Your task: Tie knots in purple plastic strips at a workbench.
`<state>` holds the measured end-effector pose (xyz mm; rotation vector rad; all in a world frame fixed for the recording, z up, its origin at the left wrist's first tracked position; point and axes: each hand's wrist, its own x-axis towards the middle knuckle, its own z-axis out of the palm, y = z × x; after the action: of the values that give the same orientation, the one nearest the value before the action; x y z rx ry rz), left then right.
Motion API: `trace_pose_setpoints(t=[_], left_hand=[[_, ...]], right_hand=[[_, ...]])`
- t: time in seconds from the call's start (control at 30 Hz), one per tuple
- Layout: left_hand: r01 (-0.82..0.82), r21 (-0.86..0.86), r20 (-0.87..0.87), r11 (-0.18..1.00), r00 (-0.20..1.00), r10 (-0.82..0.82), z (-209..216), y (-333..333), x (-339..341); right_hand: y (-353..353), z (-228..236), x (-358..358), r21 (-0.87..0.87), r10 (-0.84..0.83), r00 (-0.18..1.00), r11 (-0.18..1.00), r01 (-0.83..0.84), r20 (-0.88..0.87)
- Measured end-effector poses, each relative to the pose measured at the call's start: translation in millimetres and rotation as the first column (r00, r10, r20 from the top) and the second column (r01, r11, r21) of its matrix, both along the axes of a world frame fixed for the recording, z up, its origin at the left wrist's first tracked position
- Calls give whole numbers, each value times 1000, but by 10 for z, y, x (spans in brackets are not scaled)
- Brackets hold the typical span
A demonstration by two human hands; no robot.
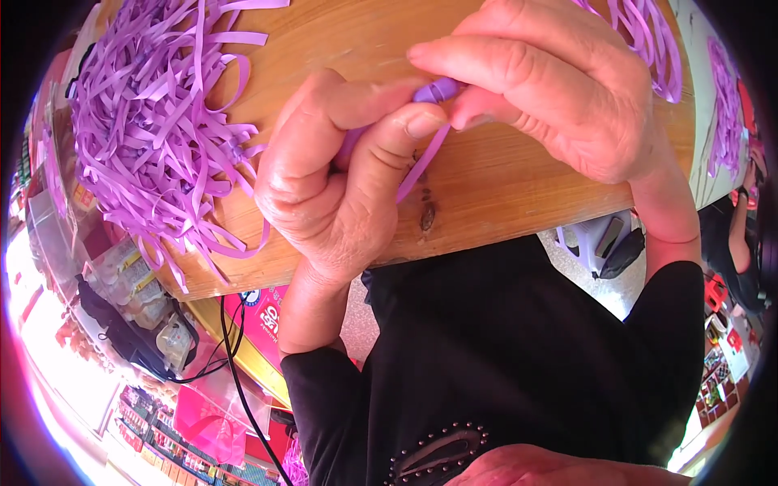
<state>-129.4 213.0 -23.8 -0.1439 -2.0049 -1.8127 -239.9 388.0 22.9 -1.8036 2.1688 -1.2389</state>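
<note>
Purple piece (435, 91) held above wooden table (502, 186)

Count: 1 left hand (332, 182), 1 right hand (567, 89), 1 piece; 1 large ribbon heap (162, 121) at left, 1 smaller bunch (652, 49) upper right. Table grained, knotted; white stool (582, 241) below its near edge. Piece small, rounded, glossy. Left pinch clamped on it; right hand at its other end, closure: cannot tell.

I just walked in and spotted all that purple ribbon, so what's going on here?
A person in black is handling ribbon over a wooden table. The left hand pinches a small purple piece between thumb and forefinger, with the right hand at its other end. A purple strip hangs below. A heap of ribbons covers the table's left side. Whether the piece is a knot or a bead is unclear.
</note>
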Motion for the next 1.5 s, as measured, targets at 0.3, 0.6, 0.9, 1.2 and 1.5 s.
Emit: trace_pose_setpoints(t=[0.3,0.6,0.9,1.2,1.5], left_hand=[[-97,-296,-99,950,993,71,80,32,-44],[-108,-499,-125,860,991,52,158,46,-46],[55,-557,-41,829,995,-93,251,-28,-78],[26,-605,-192,796,965,-177,145,-79,-134],[-15,-562,-302,827,935,-188,-33,-64,-167]], right_hand=[[22,-2,-25,21,49,977,998,-55,206],[25,-2,-33,36,27,942,999,-41,334],[41,44,-12,21,53,954,998,-62,294],[-27,-155,113,-119,45,939,993,-5,340],[-45,-318,134,-161,77,833,987,14,547]])
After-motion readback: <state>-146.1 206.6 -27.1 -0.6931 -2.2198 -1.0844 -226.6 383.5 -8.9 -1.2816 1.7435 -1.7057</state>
